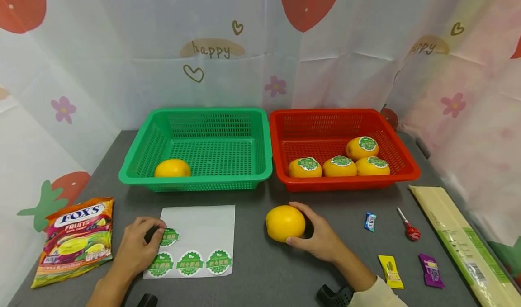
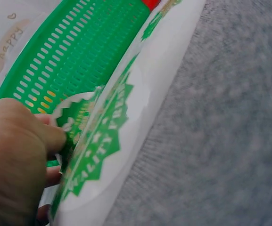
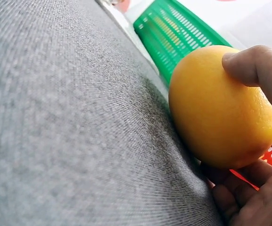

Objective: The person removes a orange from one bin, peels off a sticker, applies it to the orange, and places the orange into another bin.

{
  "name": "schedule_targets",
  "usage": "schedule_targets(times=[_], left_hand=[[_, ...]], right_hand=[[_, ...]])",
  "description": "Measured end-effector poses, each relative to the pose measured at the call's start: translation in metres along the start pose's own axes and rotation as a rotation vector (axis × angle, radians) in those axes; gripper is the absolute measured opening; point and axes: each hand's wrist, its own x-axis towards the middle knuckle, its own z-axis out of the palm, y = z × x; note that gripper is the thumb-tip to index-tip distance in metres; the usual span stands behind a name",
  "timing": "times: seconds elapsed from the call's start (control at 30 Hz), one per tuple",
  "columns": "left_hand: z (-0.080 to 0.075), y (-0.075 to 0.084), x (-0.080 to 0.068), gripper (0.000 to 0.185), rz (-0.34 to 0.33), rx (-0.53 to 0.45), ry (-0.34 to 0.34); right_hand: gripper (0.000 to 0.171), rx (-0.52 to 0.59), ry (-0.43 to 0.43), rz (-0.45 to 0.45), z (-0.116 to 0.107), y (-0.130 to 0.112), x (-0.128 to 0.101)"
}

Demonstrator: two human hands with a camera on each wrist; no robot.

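My left hand (image 1: pixel 139 246) is at the left edge of a white sticker sheet (image 1: pixel 199 228). Its thumb and finger pinch a round green and white sticker (image 2: pixel 72 120), whose edge stands up from the sheet in the left wrist view. Several matching stickers (image 1: pixel 189 263) lie along the sheet's lower edge. To the right, my right hand (image 1: pixel 321 239) grips a plain yellow lemon (image 1: pixel 285 224) from its right side, thumb on the near side and fingers on the far side. The right wrist view shows no sticker on this lemon (image 3: pixel 220 108).
Behind stand a green basket (image 1: pixel 207 180) with one plain lemon (image 1: pixel 172 167) and a red basket (image 1: pixel 346 185) with several stickered lemons (image 1: pixel 339 166). A candy bag (image 1: pixel 75 241) lies left. Small candies (image 1: pixel 390 271), a lollipop (image 1: pixel 412 231) and a long packet (image 1: pixel 468 243) lie right.
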Motion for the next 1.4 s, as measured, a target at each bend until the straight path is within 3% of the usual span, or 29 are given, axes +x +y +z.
schedule_targets(times=[0.23,0.33,0.43,0.6,0.8,1.03,1.23,1.4], left_hand=[[-0.01,0.012,0.011,0.012,0.008,-0.104,0.053],[-0.019,0.035,0.021,0.012,0.002,-0.146,0.073],[-0.018,0.072,0.034,0.015,0.057,-0.207,0.056],[0.013,0.13,0.05,0.018,0.186,-0.382,-0.102],[0.061,0.171,0.062,0.01,0.183,-0.464,-0.26],[0.102,0.186,0.073,0.006,0.099,-0.423,-0.341],[0.116,0.19,0.077,0.006,0.092,-0.424,-0.349],[0.124,0.191,0.075,0.006,0.095,-0.392,-0.312]], right_hand=[[0.078,-0.023,0.012,-0.008,-0.001,0.0,0.002],[0.076,-0.02,0.007,-0.039,0.0,0.001,0.002],[0.077,-0.015,0.01,-0.061,0.0,0.002,0.0],[0.078,-0.046,0.017,-0.044,-0.001,0.002,-0.002],[0.079,-0.039,0.003,-0.047,0.0,0.002,-0.001],[0.08,-0.031,-0.017,-0.046,0.005,0.002,-0.002],[0.077,-0.037,-0.007,-0.068,0.004,0.002,0.0],[0.075,-0.022,-0.009,-0.073,0.002,0.001,0.0]])
